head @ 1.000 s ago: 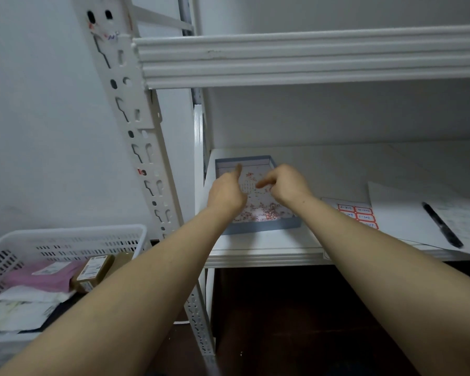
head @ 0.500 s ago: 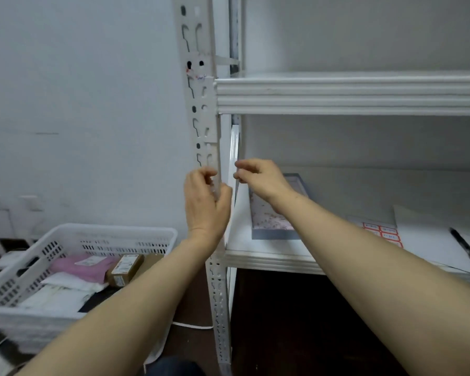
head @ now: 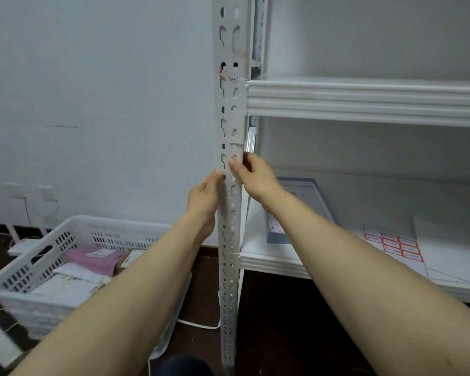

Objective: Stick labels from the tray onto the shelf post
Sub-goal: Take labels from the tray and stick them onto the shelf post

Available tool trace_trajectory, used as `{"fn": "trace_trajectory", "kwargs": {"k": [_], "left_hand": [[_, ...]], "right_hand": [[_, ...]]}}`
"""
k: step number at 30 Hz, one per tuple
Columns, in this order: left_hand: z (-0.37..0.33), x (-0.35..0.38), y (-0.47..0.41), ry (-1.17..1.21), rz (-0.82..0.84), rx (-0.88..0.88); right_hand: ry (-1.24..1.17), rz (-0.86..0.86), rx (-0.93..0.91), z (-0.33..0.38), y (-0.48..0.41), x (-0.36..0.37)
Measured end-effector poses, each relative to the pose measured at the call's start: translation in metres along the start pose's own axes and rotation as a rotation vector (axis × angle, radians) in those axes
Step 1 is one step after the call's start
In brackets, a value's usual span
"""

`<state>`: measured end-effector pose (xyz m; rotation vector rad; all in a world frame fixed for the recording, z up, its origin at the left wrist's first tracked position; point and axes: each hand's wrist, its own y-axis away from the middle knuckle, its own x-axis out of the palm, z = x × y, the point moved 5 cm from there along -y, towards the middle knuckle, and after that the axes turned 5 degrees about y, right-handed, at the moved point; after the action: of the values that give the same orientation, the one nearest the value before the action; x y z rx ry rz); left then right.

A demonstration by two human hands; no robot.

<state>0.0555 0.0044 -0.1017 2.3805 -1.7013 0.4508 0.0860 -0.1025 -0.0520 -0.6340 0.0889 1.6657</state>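
Two things decide whether this label goes on well: a steady post and a firm, even press. The shelf post is the tall white slotted upright at the near left corner of the shelving, running top to bottom through the middle of the view. Its face is broken by keyhole slots, so the label wants a solid strip between them, not a bridge over a hole. The tray lies on the lower shelf just right of the post, partly behind the right forearm, near enough for the next pick. The left hand lies against the post's left edge, fingers pointing up; whether they wrap behind the metal I cannot tell, but it looks to be bracing. The right hand grips the post from the right, thumb flat on the front face and fingers curled round the far edge. The label itself is too small to make out (presumably it sits under that thumb). I would roll the thumb from one end to the other, then rub the corners down; scraps of an old label higher up suggest that poorly pressed ones peel.
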Motion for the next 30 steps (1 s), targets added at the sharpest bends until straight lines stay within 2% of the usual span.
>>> {"fn": "trace_trajectory", "kwargs": {"k": [13, 21, 30], "left_hand": [[-0.0062, 0.0068, 0.0038, 0.084, -0.059, 0.084], [-0.0049, 0.0064, 0.0077, 0.144, 0.016, 0.016], [-0.0019, 0.004, 0.0012, 0.13, -0.006, 0.036]], "right_hand": [[-0.026, -0.034, -0.033, -0.0012, 0.002, 0.0034], [-0.016, -0.027, -0.027, -0.0018, 0.002, 0.0023], [-0.018, -0.012, -0.025, -0.0021, 0.0024, 0.0033]]}}
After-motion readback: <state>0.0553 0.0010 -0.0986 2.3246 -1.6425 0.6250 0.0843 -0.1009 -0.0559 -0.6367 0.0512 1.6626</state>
